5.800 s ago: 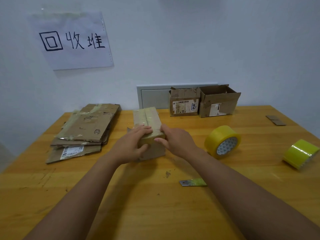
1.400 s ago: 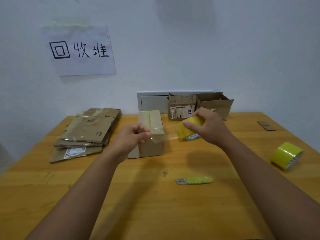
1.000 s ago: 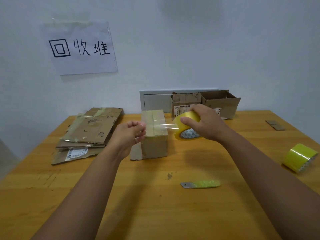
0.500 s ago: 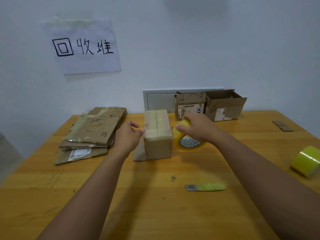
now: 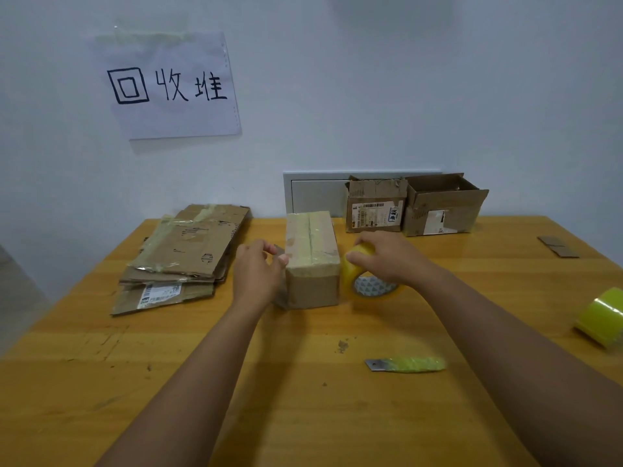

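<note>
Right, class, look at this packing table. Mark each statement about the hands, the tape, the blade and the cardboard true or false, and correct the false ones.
1. The right hand grips a yellow tape roll just right of the sealed box. True.
2. The left hand holds the green-handled blade. False: the blade lies untouched on the table, nearer the person, and the left hand is at the box's left edge.
3. The flattened cardboard is stacked to the left of the sealed box. True.
4. The second tape roll sits on top of the sealed box. False: it lies on the table at the far right.
</note>
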Tool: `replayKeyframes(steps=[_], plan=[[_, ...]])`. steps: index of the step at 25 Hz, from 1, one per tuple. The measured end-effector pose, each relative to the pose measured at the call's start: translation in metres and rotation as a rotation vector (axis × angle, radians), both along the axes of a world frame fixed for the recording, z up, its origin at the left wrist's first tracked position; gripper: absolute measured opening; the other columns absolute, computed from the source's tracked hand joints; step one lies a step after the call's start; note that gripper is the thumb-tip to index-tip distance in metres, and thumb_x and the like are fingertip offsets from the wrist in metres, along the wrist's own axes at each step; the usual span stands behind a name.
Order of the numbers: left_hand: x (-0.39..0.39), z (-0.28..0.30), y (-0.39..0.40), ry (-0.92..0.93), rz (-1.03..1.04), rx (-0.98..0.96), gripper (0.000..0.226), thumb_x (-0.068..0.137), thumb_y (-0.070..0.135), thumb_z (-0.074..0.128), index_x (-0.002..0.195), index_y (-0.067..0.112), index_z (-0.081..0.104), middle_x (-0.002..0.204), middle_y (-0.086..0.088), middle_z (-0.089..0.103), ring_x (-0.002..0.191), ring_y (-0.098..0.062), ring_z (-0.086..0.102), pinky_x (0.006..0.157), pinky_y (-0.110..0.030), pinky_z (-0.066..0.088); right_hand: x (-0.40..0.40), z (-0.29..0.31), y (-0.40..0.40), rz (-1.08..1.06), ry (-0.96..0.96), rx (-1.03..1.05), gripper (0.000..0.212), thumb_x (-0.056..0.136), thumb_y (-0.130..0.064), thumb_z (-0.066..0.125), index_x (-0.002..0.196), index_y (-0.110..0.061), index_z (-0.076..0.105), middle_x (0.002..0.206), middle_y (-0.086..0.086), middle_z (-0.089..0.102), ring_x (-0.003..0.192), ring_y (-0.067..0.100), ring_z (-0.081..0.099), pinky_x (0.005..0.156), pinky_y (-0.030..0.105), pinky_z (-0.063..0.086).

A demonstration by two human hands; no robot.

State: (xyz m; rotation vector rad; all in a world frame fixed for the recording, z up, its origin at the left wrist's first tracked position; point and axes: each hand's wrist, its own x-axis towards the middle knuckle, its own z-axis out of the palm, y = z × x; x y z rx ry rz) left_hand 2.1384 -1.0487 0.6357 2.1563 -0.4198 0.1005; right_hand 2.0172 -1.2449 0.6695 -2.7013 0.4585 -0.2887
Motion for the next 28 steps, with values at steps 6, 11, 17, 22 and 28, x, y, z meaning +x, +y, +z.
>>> replayKeyframes(steps=[6, 11, 17, 22, 28], plan=[[0.000, -0.006, -0.007, -0.268, 0.015, 0.073, 0.012, 0.096, 0.020, 0.061, 0.104, 0.015, 0.068, 0.100, 0.003, 0.054, 0.103, -0.020, 0.052, 0.079, -0.030, 0.044, 0.003, -0.007, 0.004, -0.021, -0.016, 0.056, 0.038, 0.093, -0.053, 0.054, 0.115, -0.023, 0.061, 0.106, -0.002, 0.061, 0.097, 0.017, 0.055, 0.078, 0.034, 0.047], [-0.007, -0.004, -0.006, -0.211, 0.008, 0.055, 0.017, 0.100, 0.021, 0.055, 0.106, 0.015, 0.069, 0.087, 0.005, 0.062, 0.082, -0.014, 0.055, 0.067, -0.028, 0.041, 0.004, -0.011, 0.003, -0.040, -0.018, 0.070, 0.034, 0.092, -0.053, 0.055, 0.107, -0.024, 0.061, 0.099, -0.002, 0.062, 0.092, 0.017, 0.056, 0.072, 0.033, 0.045], [-0.022, -0.004, -0.002, -0.230, -0.052, 0.197, 0.035, 0.105, 0.031, 0.036, 0.117, 0.013, 0.064, 0.081, 0.006, 0.058, 0.075, -0.011, 0.055, 0.057, -0.026, 0.040, 0.003, -0.012, 0.005, -0.044, -0.028, 0.077, 0.036, 0.092, -0.055, 0.054, 0.105, -0.022, 0.062, 0.099, -0.002, 0.062, 0.093, 0.017, 0.056, 0.072, 0.032, 0.045], [-0.034, -0.008, -0.018, -0.492, -0.320, 0.482, 0.056, 0.099, 0.040, 0.031, 0.151, 0.019, 0.032, 0.159, -0.007, 0.029, 0.148, -0.025, 0.020, 0.120, -0.039, 0.018, 0.000, -0.007, 0.007, -0.015, -0.030, 0.143, 0.037, 0.092, -0.051, 0.054, 0.111, -0.020, 0.060, 0.106, 0.000, 0.060, 0.095, 0.018, 0.054, 0.073, 0.033, 0.044], [-0.024, -0.028, -0.024, -0.661, -0.413, 0.644, 0.060, 0.090, 0.048, 0.047, 0.147, 0.031, 0.037, 0.148, -0.008, 0.044, 0.137, -0.030, 0.036, 0.115, -0.045, 0.026, -0.019, -0.017, -0.008, 0.058, 0.014, 0.231, 0.067, 0.086, -0.030, 0.066, 0.145, -0.026, 0.032, 0.143, 0.003, 0.038, 0.126, 0.023, 0.042, 0.095, 0.037, 0.047]])
